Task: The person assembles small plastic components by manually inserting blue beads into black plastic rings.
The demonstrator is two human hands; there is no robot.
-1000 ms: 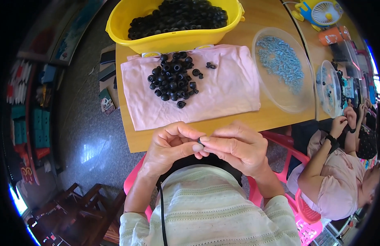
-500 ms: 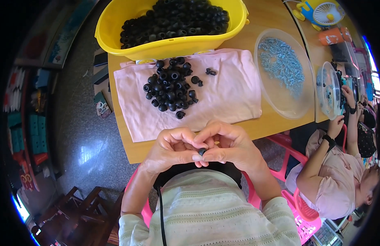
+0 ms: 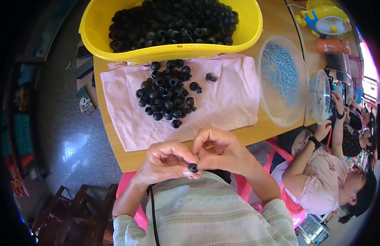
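Head view: left hand point(image 3: 156, 165) pinches a small black piece point(image 3: 193, 167) between thumb and fingers, short of the counter point(image 3: 276, 20) edge. Right hand point(image 3: 227, 153), fingers curled, is at or just beside it; cannot tell whether it grips. Step, as judged: fingertip work on one piece; next move calls for a steady left pinch. Beyond: black pile point(image 3: 165, 96) on pink cloth point(image 3: 231, 94), then yellow tub point(image 3: 93, 35).

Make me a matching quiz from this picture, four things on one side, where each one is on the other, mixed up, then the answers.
1. small black piece
2. light blue bits
3. yellow tub
4. pile of black pieces

A. at the pink cloth's far edge
B. at the left hand's fingertips
C. on the cloth
D. in a clear tray

Pairs: 1-B, 2-D, 3-A, 4-C
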